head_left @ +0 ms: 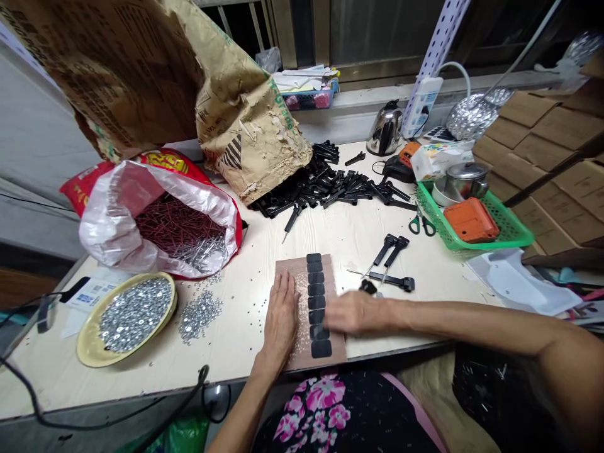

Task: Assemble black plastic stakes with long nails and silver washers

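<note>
A brown board (337, 270) lies at the table's front edge, with a column of several black rounded pads (316, 289) stuck or laid along it. My left hand (282, 314) rests flat on the board's left side, fingers stretched forward. My right hand (353, 313) is curled closed over the board's right edge, at the lower pads, slightly blurred. Beside its knuckles shows a black knob-like piece (368, 287); whether it is in the hand I cannot make out. Just beyond lie a few black-handled pieces with metal shafts (396, 251).
A yellow bowl of small metal washers (172, 302) stands left, near a loose washer heap (201, 314) and a sack of dark red screws (92, 233). Behind, black handles (349, 185) spill from a paper sack (245, 126). Scissors (422, 223), a green basket (514, 239) and cartons (557, 132) are right.
</note>
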`<state>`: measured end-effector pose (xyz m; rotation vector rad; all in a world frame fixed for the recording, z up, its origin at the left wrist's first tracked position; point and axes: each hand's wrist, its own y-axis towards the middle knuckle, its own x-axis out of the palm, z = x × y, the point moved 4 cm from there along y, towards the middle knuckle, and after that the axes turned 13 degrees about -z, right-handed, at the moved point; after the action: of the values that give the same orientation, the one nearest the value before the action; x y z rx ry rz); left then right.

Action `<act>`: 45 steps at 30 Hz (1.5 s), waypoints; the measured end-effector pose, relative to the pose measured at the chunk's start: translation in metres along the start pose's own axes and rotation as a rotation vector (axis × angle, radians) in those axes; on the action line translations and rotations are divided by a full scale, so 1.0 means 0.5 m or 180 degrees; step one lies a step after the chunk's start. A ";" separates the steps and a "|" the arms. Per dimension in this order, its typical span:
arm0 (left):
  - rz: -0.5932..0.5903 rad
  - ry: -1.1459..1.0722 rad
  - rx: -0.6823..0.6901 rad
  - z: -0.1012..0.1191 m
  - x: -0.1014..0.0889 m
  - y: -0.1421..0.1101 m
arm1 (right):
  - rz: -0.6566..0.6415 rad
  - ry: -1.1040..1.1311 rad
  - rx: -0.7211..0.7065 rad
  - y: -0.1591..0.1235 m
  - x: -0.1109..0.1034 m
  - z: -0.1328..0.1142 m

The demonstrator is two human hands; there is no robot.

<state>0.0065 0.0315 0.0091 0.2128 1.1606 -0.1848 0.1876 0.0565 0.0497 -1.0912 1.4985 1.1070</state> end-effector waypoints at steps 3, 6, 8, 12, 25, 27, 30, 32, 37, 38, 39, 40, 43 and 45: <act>0.0029 0.0030 0.0035 -0.001 0.002 0.001 | -0.0032 0.0042 0.0082 0.002 0.000 -0.004; 0.0029 0.0024 0.0032 0.000 0.001 0.002 | 0.0073 0.0075 0.1114 -0.003 -0.008 0.035; 0.0009 -0.0007 0.0029 0.001 0.000 0.003 | -0.0179 0.0085 0.0487 0.001 -0.004 0.025; -0.0007 -0.0049 0.0009 0.003 -0.001 0.004 | -0.0250 0.0105 0.0521 0.001 0.001 0.026; -0.0042 -0.0004 -0.0012 0.008 -0.003 0.004 | 0.0099 0.0194 0.1025 -0.006 0.014 -0.001; -0.0004 -0.0022 -0.0012 0.006 -0.002 0.001 | 0.0100 0.0270 0.1106 -0.022 -0.002 0.005; 0.0062 -0.0017 -0.0056 -0.001 0.001 -0.005 | 0.0060 0.0169 0.1456 -0.075 -0.040 0.025; 0.0144 -0.0019 -0.0067 -0.007 0.004 -0.008 | -0.0056 -0.0040 0.1699 -0.112 -0.072 0.041; 0.0294 -0.0240 -0.0066 -0.013 0.011 -0.005 | 0.0003 -0.0574 0.1736 -0.069 -0.132 0.092; 0.0279 -0.0322 -0.0097 -0.011 0.010 -0.005 | 0.0019 -0.0651 0.1657 -0.032 -0.130 0.110; 0.0244 -0.0414 -0.0123 -0.008 0.007 -0.006 | 0.0011 -0.0721 0.1557 0.010 -0.122 0.130; 0.0201 -0.0508 -0.0141 -0.003 0.003 -0.010 | -0.0024 -0.0791 0.1442 0.056 -0.108 0.152; 0.0160 -0.0733 -0.0089 0.010 -0.026 -0.037 | -0.0199 -0.0977 0.1144 0.183 -0.049 0.219; 0.0328 -0.0744 -0.0085 0.006 -0.058 -0.067 | -0.0357 -0.1019 0.0991 0.240 -0.011 0.255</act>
<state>-0.0105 -0.0009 0.0348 0.2208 0.9171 -0.0999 0.0942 0.2047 0.0523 -0.7346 1.2856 0.8863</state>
